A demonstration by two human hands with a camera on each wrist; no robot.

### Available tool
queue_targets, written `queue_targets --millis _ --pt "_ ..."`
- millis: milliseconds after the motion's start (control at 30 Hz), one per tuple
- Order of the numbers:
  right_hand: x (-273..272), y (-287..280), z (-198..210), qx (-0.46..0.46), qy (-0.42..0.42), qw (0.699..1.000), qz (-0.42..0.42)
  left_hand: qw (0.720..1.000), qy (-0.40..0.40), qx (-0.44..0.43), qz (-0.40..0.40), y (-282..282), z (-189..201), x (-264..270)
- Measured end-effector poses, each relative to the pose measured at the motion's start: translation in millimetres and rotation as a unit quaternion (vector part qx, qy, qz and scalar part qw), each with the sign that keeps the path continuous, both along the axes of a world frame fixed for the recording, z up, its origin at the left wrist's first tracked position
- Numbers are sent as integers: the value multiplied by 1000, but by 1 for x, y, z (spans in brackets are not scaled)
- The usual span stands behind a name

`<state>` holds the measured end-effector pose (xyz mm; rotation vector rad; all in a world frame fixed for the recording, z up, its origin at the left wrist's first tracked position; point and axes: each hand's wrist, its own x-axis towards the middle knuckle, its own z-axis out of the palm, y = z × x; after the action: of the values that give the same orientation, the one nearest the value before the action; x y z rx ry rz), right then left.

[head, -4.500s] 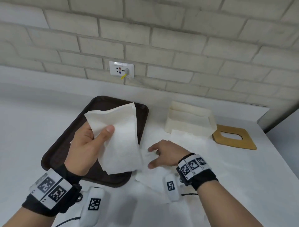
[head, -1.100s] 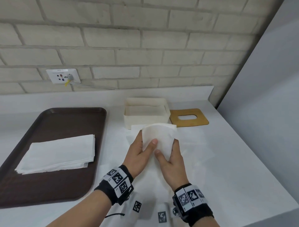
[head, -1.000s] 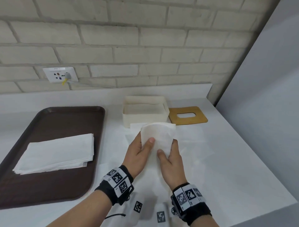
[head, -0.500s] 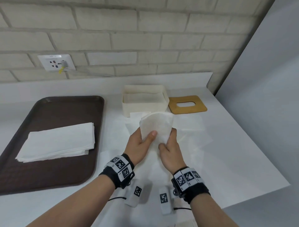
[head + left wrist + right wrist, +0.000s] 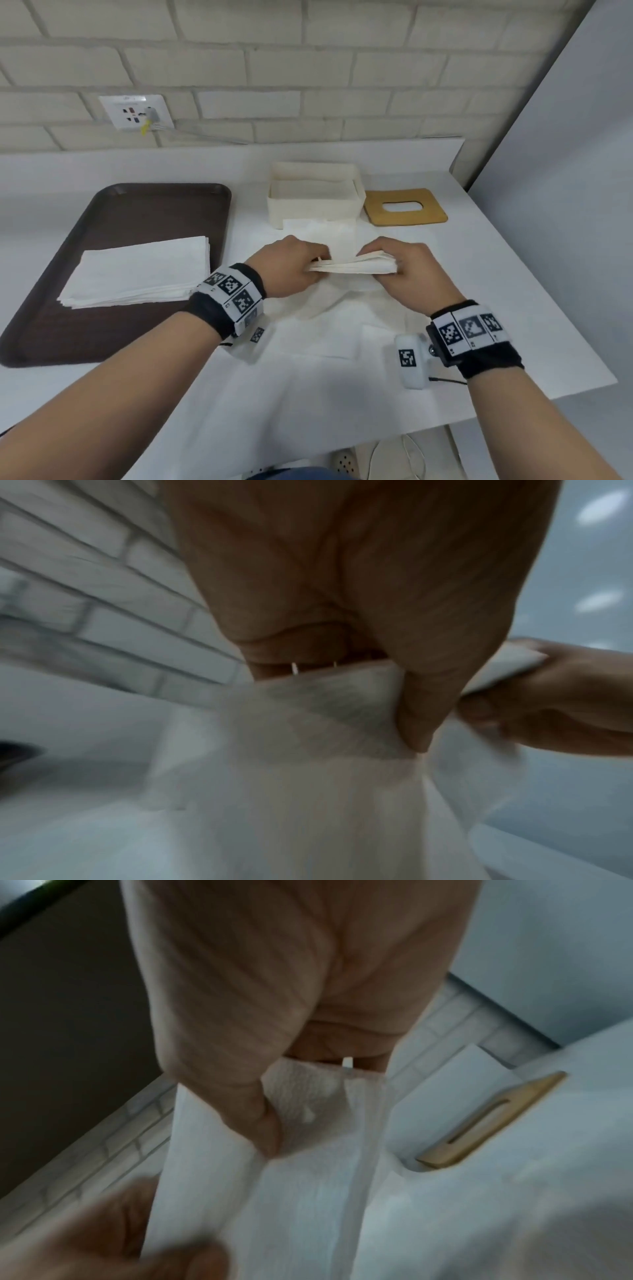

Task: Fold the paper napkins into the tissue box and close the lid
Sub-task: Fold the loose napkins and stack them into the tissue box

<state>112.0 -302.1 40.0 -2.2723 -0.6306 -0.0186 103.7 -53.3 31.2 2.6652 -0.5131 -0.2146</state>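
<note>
Above the white counter [image 5: 479, 291], left hand [image 5: 287, 267] and right hand [image 5: 411, 270] pinch opposite ends of a folded napkin [image 5: 352, 266].

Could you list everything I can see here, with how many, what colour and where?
Folded napkin: one, white, held between both hands above the counter.
Napkin stack: one, white, on the tray.
Tray: one, dark brown, left on the counter.
Tissue box: one, cream, open, near the wall.
Lid: one, tan with an oval slot, flat beside the box, on its right.
Loose napkins: count unclear, white, spread in front of the box.
Socket: one, white, on the brick wall.
Counter: one, white.
Left hand: grips the napkin's left end.
Right hand: grips its right end.
</note>
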Motion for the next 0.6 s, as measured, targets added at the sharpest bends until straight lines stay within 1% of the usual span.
queue_targets --millis 67,167,233,300,400,433,533,600 --pt "-4 -9 -11 72 13 997 -27 1000 2 -5 31 16 -7 -3" --pt "-8 -13 -24 159 26 985 -62 995 -60 -45 61 23 -11 -10" --pt "-10 -12 -35 195 53 976 -79 993 -76 -57 75 19 -15 -13" --pt "-8 -11 -48 190 85 974 -85 994 -49 -51 89 15 -22 -14" --pt "-4 -12 -68 109 115 984 -77 995 8 -14 97 10 -37 -15" --pt "-2 -12 -71 97 123 985 -76 995 16 -9 98 9 -41 -15" --pt "3 -13 -76 104 124 984 -79 994 12 -8 106 8 -45 -15" --pt "5 -14 -69 102 107 986 -76 993 -2 15 115 9 -40 -15"
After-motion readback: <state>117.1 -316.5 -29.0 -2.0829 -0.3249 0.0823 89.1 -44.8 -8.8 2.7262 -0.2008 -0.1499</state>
